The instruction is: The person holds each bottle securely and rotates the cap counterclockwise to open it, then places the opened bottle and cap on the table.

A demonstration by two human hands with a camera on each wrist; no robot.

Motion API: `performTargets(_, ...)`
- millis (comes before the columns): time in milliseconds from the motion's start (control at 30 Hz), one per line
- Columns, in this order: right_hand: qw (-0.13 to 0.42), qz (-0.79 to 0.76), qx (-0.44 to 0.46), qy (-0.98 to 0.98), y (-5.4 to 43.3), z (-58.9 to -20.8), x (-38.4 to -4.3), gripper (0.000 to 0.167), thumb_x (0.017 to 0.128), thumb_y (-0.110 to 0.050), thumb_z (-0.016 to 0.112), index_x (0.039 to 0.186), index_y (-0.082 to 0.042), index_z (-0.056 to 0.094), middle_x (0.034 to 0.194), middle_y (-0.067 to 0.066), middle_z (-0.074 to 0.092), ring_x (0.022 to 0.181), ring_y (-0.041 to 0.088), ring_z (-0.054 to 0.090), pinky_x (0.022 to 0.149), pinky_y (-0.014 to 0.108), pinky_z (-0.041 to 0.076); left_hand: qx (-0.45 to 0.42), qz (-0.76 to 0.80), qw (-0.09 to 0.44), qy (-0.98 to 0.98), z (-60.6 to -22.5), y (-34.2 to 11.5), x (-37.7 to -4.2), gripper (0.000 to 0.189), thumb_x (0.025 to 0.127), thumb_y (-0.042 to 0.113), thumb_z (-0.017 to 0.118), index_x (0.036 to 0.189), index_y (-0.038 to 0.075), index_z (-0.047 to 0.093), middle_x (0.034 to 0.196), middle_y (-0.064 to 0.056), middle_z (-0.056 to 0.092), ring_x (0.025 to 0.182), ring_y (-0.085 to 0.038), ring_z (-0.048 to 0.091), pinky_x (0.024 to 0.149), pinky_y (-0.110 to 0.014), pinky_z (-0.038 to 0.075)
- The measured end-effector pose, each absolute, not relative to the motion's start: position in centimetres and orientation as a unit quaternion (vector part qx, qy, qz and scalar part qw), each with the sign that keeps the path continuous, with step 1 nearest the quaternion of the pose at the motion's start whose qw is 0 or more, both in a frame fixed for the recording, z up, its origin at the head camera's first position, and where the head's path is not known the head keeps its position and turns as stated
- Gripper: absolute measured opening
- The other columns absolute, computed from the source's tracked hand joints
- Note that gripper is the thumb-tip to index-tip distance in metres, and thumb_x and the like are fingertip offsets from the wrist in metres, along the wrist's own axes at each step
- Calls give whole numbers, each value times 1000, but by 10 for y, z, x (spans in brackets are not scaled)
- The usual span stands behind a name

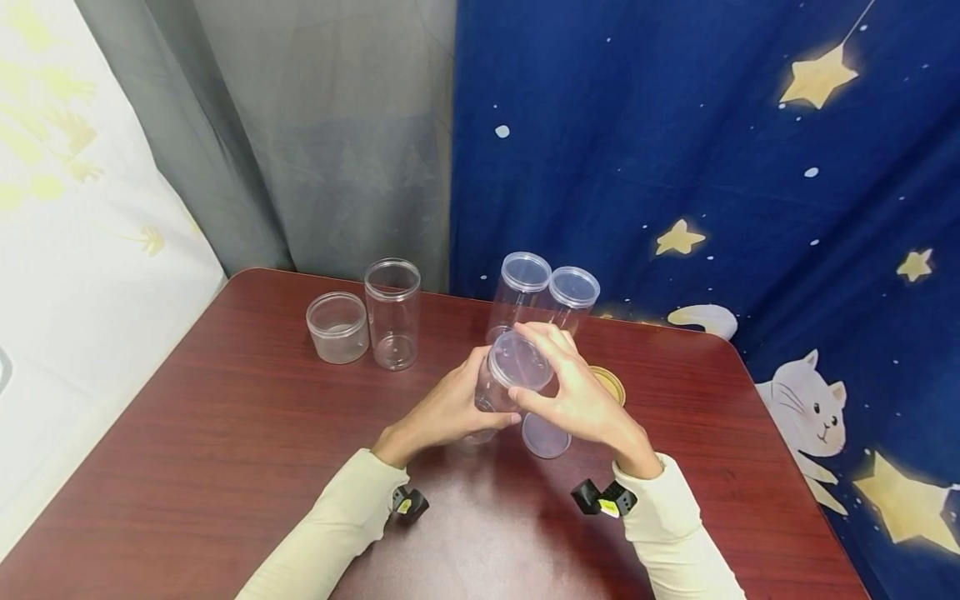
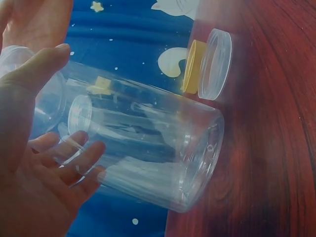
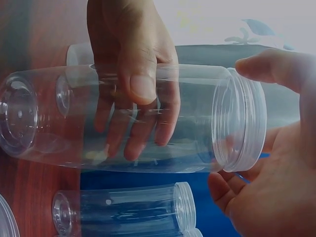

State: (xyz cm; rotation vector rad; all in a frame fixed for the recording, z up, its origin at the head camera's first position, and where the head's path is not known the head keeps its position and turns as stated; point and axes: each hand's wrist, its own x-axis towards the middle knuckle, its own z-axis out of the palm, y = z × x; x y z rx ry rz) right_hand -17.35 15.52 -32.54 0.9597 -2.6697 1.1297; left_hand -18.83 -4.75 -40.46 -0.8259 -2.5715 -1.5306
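Observation:
In the head view a clear plastic jar (image 1: 487,395) stands in front of me, tilted slightly, with a translucent screw lid (image 1: 520,360) on its mouth. My left hand (image 1: 442,407) grips the jar's body, its thumb on the near side and its fingers behind. From above, my right hand (image 1: 577,392) holds the lid by its rim between thumb and fingers. The right wrist view shows the left hand's fingers (image 3: 136,131) through the clear wall. How firmly the lid sits on the threads cannot be told.
Two lidded jars (image 1: 525,273) stand behind my hands. To the left are a tall lidless jar (image 1: 393,321) and a short, wide one (image 1: 337,327). A loose clear lid (image 1: 546,437) and a yellow lid (image 1: 609,385) lie near my right hand. Curtains (image 1: 600,150) hang behind the table (image 1: 247,433).

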Motion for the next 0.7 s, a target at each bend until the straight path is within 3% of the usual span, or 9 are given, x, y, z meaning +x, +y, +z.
performTargets(433, 28, 372, 342, -862, 156, -322, -172, 81, 82, -19, 75, 152, -15, 35, 152, 5, 39, 139, 24, 32, 106, 54, 38, -275, -504, 6, -819, -405, -49, -187, 88, 73, 32, 88, 141, 9, 38, 127, -6, 59, 112, -17, 60, 97, -39, 49)
performTargets(700, 66, 364, 256, -893, 149, -324, -170, 88, 81, -34, 81, 153, -14, 33, 153, 6, 38, 139, 24, 31, 107, 54, 38, -262, -512, 21, -818, -405, -48, -188, 85, 73, 30, 88, 140, 10, 39, 127, -6, 58, 113, -17, 59, 99, -39, 48)
